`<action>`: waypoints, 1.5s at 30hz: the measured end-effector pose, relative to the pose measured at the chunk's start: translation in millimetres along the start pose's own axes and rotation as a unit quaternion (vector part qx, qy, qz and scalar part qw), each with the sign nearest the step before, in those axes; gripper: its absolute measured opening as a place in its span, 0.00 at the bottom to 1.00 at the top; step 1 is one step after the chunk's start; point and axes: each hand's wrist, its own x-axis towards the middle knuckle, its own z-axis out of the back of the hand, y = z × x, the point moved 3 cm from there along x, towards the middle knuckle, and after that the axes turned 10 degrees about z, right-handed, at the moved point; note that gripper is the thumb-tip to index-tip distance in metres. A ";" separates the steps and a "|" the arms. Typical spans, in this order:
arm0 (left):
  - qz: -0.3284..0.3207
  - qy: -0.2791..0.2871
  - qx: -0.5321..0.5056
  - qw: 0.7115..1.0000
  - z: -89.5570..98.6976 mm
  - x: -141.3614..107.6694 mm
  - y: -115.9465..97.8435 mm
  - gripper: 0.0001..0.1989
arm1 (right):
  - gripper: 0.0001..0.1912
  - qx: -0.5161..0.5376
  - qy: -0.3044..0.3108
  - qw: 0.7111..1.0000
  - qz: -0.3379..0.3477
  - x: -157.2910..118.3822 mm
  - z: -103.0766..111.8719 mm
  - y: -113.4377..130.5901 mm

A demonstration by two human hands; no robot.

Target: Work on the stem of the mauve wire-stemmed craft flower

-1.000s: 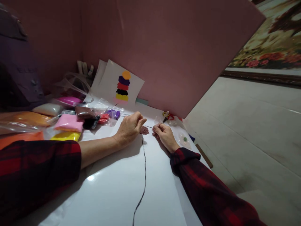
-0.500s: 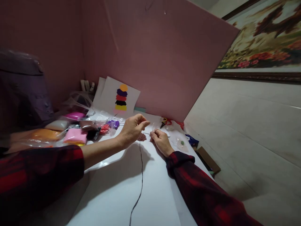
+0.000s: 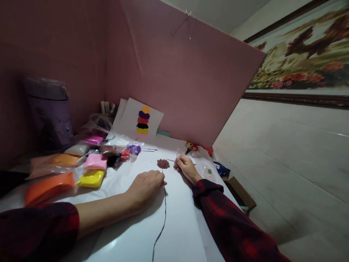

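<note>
A brown flower-like clump (image 3: pixel 163 164), which looks like modelling clay, lies on the white sheet (image 3: pixel 131 233). From below it a thin, dark wavy line (image 3: pixel 163 222) runs toward me; I cannot tell if it is drawn or a clay strand. My left hand (image 3: pixel 148 187) rests low over the top of this line, fingers curled together, and what they hold, if anything, is hidden. To the right of the clump, my right hand (image 3: pixel 187 168) pinches a small piece of brown clay (image 3: pixel 176 166), partly covered by the fingers.
Bags of coloured clay, including pink (image 3: pixel 95 162), yellow (image 3: pixel 91 179) and orange (image 3: pixel 50 187), lie at left. Scissors (image 3: pixel 190 147) are behind my right hand. A clear bag with a green bit (image 3: pixel 209 171) lies right. A picture card (image 3: pixel 143 120) leans against the pink panel (image 3: pixel 174 83).
My left hand has come down and toward me, from above the brown clump to the dark line, uncovering the clump. My right hand stays nearly in place. The view has shifted slightly.
</note>
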 end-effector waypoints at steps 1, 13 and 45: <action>-0.004 0.005 0.010 1.000 1.5 0.3 -3.3 0.12 | 0.19 0.003 -0.003 1.000 -0.001 1.1 -0.6 -0.4; 0.014 -0.027 -0.026 0.999 -2.8 5.7 -7.0 0.12 | 0.19 0.012 -0.074 0.997 -0.024 7.9 -1.6 15.2; 0.176 -0.049 -0.339 0.923 -8.3 85.1 89.0 0.09 | 0.16 0.148 -0.150 0.970 -0.122 -30.5 -30.3 24.7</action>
